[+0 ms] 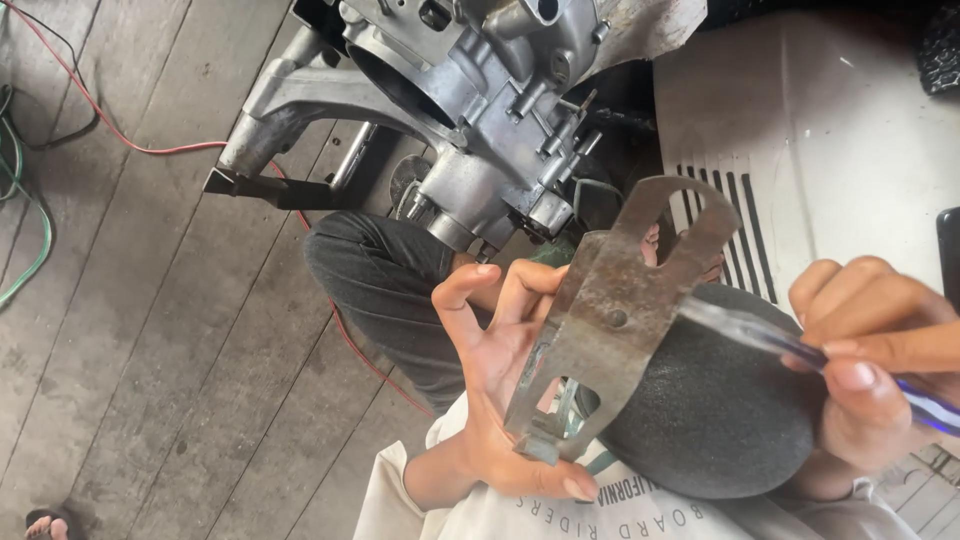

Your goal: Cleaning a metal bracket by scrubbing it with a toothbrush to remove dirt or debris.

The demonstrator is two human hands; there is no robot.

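Note:
My left hand (500,370) holds a thin, rusty metal plate (610,310) with curved cut-outs, gripping it at its lower end with the thumb while the fingers spread behind it. My right hand (880,340) grips a tool with a clear blue-and-purple handle (760,335) whose front end touches the plate near its middle. Both hands are over my lap, above my dark trouser knee (710,410).
A grey metal engine casing (470,110) stands on the wooden plank floor (150,300) just ahead of my legs. A white slotted panel (830,130) lies at the right. Red (110,125) and green (30,230) cables run across the floor at the left.

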